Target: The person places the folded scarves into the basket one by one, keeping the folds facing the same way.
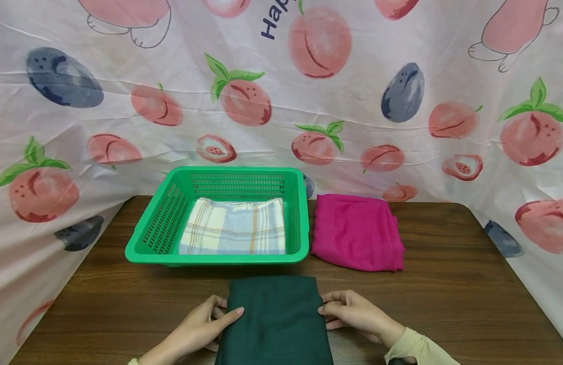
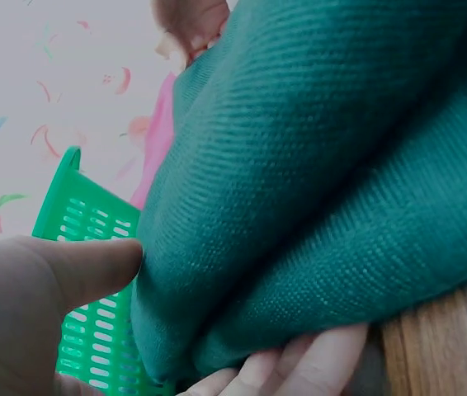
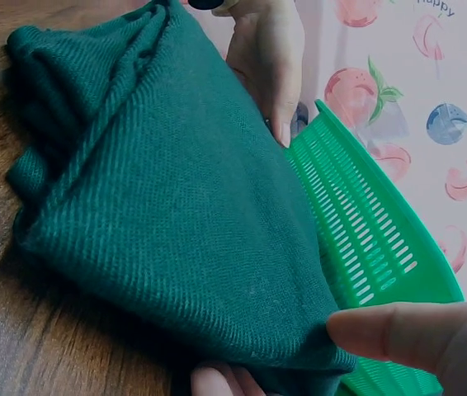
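Note:
A folded dark green cloth lies at the front middle of the table, between both hands. My left hand grips its left side, thumb on top and fingers tucked under the edge, as the left wrist view shows the folded layers of the green cloth above the fingertips. On the opposite side my right hand pinches the right edge, with the thumb on the cloth and other fingers below it. The right wrist view shows several stacked folds at the cloth's near end.
Behind the cloth stands a green plastic basket holding a folded plaid cloth. A folded magenta cloth lies right of the basket on the brown wooden table. A fruit-printed curtain hangs behind and at both sides.

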Motion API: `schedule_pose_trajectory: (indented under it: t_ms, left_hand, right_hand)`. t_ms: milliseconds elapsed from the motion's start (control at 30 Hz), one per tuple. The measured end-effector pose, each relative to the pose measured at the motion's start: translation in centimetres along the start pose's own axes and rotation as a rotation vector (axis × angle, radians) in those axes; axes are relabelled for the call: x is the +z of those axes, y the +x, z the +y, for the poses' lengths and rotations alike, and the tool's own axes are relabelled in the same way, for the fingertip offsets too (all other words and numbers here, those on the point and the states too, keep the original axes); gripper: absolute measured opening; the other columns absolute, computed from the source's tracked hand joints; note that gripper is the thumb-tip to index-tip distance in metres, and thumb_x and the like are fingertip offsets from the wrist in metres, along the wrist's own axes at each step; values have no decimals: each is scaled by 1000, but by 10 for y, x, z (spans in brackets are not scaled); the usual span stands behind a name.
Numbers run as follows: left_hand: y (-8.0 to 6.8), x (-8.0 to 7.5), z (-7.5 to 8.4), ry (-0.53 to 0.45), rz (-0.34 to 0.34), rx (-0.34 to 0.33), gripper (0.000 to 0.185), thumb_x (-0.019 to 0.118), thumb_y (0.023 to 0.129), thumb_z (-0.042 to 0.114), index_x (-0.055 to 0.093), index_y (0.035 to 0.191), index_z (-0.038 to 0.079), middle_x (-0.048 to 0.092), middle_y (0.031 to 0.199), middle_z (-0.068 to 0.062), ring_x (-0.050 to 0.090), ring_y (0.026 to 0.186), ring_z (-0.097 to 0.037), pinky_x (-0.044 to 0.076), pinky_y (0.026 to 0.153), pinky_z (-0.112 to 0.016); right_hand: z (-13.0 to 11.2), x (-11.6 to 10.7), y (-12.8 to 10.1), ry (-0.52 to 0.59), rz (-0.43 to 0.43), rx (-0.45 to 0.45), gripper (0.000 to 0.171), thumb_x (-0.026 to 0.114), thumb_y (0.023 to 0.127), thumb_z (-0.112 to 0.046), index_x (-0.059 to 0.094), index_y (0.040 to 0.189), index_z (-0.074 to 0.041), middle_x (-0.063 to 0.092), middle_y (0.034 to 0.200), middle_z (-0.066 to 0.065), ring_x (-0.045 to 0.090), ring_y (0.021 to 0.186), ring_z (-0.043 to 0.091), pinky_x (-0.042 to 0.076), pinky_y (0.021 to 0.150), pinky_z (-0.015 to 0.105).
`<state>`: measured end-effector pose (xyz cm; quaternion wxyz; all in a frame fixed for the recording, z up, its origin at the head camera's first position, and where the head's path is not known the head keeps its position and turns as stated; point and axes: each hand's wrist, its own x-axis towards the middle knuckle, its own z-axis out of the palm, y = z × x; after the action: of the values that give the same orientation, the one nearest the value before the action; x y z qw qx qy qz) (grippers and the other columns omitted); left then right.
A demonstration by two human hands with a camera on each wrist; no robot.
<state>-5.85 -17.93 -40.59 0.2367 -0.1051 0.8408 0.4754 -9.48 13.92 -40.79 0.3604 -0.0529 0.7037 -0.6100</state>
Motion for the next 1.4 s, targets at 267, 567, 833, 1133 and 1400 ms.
schedule_pose_trajectory:
  t_ms: [267,567,833,1133,1400]
  left_hand:
    - [0,1,-1,5,-51,5,66,62,90,48,48,117,-10,60,87,-11,62,69,-19,57,58,-38]
    - [-2,3,-5,-45,-141,91,63,58,92,46,47,116,-11,62,88,-10,64,75,-18,54,65,-34]
    - [-1,10,-3,-153,-256,194,75,52,97,42,25,141,-12,52,129,-24,54,117,-30,46,94,-47]
    - [1,19,1,-181,-230,161,94,54,95,47,-2,151,-4,13,156,-26,21,141,-41,26,107,-62]
    - [3,20,-1,-254,-259,134,97,57,95,43,-6,149,-7,11,155,-30,17,141,-44,22,108,-63]
  right_hand:
    - [0,6,0,-9,-9,29,74,62,89,-15,23,134,28,60,122,26,59,113,27,54,87,38]
    - [1,12,4,91,-91,19,66,64,89,-16,34,138,15,67,115,14,64,103,17,53,89,33]
    - [4,19,5,133,-159,-8,60,63,92,-20,37,138,9,60,127,11,57,116,19,49,95,31]
    - [8,28,5,163,-119,12,77,64,93,-27,19,146,7,46,142,14,48,125,21,44,102,36]
    - [5,31,6,152,-104,0,94,64,93,-28,-3,150,5,21,155,21,37,134,27,41,106,41]
